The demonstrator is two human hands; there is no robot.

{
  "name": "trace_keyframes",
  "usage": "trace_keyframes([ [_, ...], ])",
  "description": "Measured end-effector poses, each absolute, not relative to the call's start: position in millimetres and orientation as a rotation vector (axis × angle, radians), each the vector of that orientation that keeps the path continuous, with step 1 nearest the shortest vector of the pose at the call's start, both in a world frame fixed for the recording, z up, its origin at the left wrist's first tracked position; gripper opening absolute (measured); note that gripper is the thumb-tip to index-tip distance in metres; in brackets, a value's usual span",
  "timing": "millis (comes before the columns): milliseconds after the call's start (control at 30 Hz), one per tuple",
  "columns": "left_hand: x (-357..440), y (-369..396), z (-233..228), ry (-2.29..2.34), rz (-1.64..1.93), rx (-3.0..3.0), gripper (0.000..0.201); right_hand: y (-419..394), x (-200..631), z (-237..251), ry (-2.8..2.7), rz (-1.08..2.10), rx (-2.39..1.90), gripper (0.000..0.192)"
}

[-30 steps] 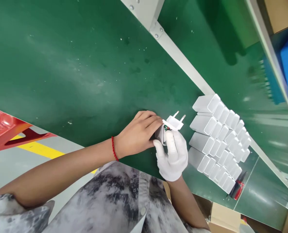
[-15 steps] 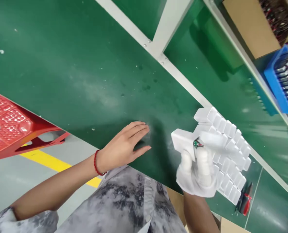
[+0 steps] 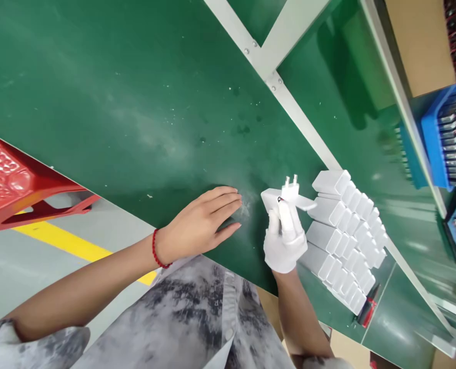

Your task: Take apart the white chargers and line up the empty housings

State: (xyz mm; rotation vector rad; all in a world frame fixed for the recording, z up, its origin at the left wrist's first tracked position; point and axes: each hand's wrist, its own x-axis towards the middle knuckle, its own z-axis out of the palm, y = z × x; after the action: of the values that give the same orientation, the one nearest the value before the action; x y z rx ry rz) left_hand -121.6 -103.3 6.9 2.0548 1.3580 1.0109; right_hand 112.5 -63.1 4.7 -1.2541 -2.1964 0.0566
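At table [image 3: 135, 118], right hand [image 3: 285, 243] clasping casing [image 3: 270, 199], left hand [image 3: 200, 224] outspread, perhaps resting

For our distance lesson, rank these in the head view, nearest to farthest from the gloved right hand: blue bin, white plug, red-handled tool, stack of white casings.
1. White plug: at the gloved right hand.
2. Stack of white casings: just to the right.
3. Red-handled tool: past the stack's lower end.
4. Blue bin: far upper right.

Grn bench [image 3: 143, 128] carries stacked wht casings [image 3: 345, 238] w/ red/blk tool [image 3: 368, 310] lying just beside 'em.
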Motion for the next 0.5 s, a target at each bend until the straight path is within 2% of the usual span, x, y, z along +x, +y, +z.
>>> trace_keyframes([
  [67, -122, -104, 7, 1.364, 1.011, 2.043, 0.035, -59, 108, 11, -2.228, 0.018, -1.235, 0.053],
  [200, -122, -105, 10, 1.373, 1.003, 2.040, 0.034, -56, 113, 32, -2.103, 0.252, -1.254, 0.060],
  [333, -114, -98, 21, 1.403, 0.945, 2.006, 0.039, -57, 123, 37, -2.182, 0.156, -1.235, 0.055],
  [433, -100, -82, 29, 1.389, 0.899, 1.977, 0.056, -57, 123, 38, -2.354, 0.293, -1.309, 0.046],
  [500, -89, -69, 32, 1.373, 0.860, 1.973, 0.074, -56, 120, 42, -2.160, 0.510, -1.414, 0.040],
])
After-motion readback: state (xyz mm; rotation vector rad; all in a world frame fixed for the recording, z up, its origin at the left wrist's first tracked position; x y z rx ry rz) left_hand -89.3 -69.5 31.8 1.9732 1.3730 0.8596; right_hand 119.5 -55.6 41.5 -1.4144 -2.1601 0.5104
